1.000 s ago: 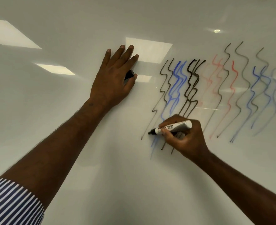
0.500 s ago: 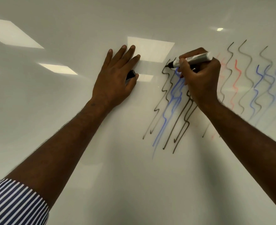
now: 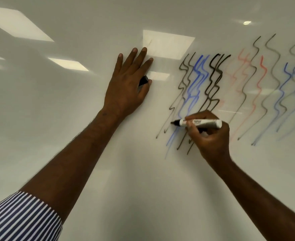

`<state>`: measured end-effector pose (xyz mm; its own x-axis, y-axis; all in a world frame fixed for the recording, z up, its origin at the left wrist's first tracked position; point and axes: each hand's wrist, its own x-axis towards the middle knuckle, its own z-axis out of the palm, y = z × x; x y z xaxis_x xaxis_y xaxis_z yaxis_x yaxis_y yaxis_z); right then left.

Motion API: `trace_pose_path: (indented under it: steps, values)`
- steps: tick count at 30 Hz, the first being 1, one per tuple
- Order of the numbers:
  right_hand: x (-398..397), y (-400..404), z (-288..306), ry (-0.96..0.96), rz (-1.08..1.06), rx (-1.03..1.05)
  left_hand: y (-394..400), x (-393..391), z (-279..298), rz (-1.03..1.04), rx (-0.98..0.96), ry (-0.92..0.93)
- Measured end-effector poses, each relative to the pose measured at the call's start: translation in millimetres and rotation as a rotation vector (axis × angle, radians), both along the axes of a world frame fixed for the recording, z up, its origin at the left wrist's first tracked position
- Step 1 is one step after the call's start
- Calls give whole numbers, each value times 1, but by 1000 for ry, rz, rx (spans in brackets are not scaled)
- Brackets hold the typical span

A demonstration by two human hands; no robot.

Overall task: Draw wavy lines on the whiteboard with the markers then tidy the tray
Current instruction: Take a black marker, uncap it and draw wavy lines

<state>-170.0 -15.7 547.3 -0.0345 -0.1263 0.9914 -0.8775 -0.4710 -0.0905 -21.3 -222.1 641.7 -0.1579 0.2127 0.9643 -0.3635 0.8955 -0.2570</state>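
The whiteboard (image 3: 73,119) fills the whole view. The left hand (image 3: 125,87) is laid flat on it, with the 4 fingers (image 3: 139,56) straight and a bit spread. A black cap (image 3: 143,80) is tucked between the thumb and the palm.

The marker (image 3: 200,122) is held by the right hand (image 3: 211,136), low on the board. The fingers (image 3: 193,119) are curled round its white body. Its black tip is pointed left and is set on the board near the bottom of the wavy lines (image 3: 212,80). Black, blue and red lines are seen, side by side, running down from top to bottom. More of them are drawn further to the right. A striped sleeve (image 3: 21,218) is seen at the bottom left.
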Motion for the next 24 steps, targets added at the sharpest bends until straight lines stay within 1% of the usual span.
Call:
trace_pose_path:
  steps: [4,5,7,10,12,15,19,22,24]
  values:
    - [4,10,-44,-81,22,123,4,3,-42,-11,52,-7]
    - [7,14,-54,-94,32,111,5,4,-56,-14,62,-8]
    - [13,22,-74,-151,78,10,5,6,-82,-40,85,-5]
    - [25,34,-97,-342,163,-161,11,9,-122,-91,159,7]
    - [32,41,-115,-426,177,-192,16,10,-150,-128,214,5]
    - [41,46,-151,-538,169,-164,31,14,-195,-219,321,-40]
    - [54,45,-200,-654,194,-103,58,24,-244,-478,516,-144]
    - [68,42,-224,-733,204,6,84,30,-274,-809,723,-115]
    - [79,42,-233,-723,184,106,100,33,-288,-1050,902,-79]
